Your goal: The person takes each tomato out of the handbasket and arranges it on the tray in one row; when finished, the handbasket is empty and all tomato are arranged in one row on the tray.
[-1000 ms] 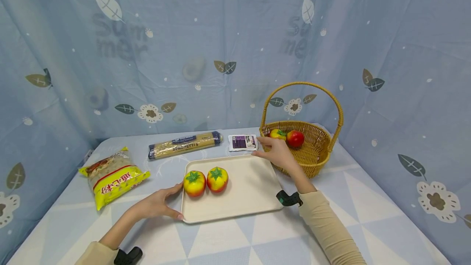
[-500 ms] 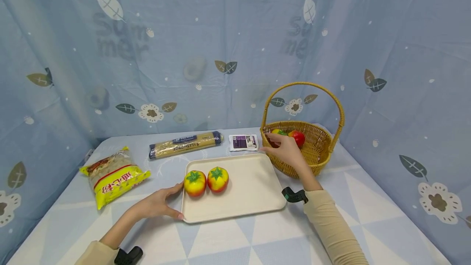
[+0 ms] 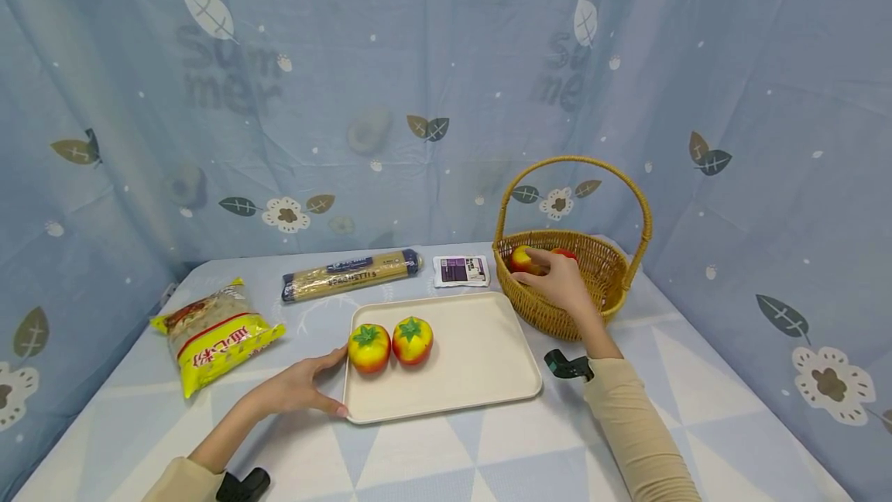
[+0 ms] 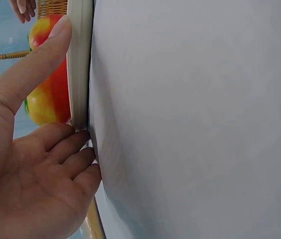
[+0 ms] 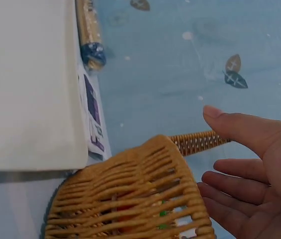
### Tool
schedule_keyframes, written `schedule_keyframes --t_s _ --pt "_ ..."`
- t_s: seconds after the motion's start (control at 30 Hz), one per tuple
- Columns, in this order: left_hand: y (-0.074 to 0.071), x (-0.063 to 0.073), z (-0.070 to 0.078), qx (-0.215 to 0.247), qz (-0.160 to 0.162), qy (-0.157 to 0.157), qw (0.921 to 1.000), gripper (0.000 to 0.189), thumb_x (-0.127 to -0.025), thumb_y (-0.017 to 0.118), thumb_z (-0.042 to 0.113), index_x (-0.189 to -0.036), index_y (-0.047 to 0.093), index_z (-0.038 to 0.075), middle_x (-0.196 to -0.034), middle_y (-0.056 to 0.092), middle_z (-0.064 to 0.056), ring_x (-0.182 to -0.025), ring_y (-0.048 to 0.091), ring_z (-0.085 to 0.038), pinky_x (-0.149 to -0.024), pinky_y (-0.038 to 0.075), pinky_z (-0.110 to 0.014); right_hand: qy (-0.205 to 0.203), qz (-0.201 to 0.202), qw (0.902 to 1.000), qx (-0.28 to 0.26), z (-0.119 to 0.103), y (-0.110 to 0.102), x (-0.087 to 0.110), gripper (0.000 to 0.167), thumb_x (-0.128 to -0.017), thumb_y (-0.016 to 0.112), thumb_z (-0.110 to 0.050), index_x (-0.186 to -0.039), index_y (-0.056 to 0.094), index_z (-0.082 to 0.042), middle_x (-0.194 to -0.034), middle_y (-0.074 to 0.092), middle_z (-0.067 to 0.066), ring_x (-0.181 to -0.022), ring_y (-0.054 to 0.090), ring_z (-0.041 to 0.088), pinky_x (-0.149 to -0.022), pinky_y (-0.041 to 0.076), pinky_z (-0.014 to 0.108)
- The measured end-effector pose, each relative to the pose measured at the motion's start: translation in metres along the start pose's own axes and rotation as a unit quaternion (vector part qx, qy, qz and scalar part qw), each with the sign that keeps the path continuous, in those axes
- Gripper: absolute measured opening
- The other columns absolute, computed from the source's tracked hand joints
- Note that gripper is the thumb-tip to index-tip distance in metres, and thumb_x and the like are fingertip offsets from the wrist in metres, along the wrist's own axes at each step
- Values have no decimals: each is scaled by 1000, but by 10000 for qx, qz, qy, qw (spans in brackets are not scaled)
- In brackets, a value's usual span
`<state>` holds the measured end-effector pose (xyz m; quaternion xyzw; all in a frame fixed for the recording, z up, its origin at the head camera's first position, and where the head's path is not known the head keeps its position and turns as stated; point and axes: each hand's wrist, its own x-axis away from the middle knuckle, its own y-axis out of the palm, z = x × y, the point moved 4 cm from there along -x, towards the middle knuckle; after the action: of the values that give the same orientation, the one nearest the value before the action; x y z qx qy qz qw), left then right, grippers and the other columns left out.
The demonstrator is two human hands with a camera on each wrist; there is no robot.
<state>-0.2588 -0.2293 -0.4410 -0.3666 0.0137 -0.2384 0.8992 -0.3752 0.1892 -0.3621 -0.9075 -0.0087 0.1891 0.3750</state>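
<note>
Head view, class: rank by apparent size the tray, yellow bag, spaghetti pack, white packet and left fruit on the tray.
1. Tray
2. Yellow bag
3. Spaghetti pack
White packet and left fruit: too alike to rank.

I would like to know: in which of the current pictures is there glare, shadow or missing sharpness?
Head view: small glints on the spaghetti packet, soft shadow below the left hand; left wrist view: dimmer, with a dark shadow line along the tray; right wrist view: slightly soft, small print on the white packet unreadable, shadow under the tray's edge.
</note>
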Motion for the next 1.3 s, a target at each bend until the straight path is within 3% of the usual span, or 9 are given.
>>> schedule_keyframes --t_s 0.37,0.87,1.3 --pt "0 1 0 42 34 -71 10000 107 -70 86 33 -148 26 -7 -150 24 -31 -139 20 -48 -111 17 -61 35 17 9996 266 13 -20 -7 65 -84 75 -35 -134 55 1 -131 57 23 -116 55 41 -93 49 52" --pt "0 0 -1 16 46 -52 10000 107 -69 87 35 -148 27 -8 -150 24 -31 -139 20 -48 -111 17 -61 471 -669 9958 420 27 -52 -35 76 -88 68 -47 -142 45 2 -139 49 25 -125 47 41 -99 43 55" --pt "1 2 2 25 31 -55 10000 106 -70 86 34 -147 27 -8 -150 23 -32 -139 20 -49 -111 17 -61 760 -913 9925 288 41 -55 -61 82 -85 66 -55 -143 44 -2 -141 48 22 -127 46 39 -102 41 53"
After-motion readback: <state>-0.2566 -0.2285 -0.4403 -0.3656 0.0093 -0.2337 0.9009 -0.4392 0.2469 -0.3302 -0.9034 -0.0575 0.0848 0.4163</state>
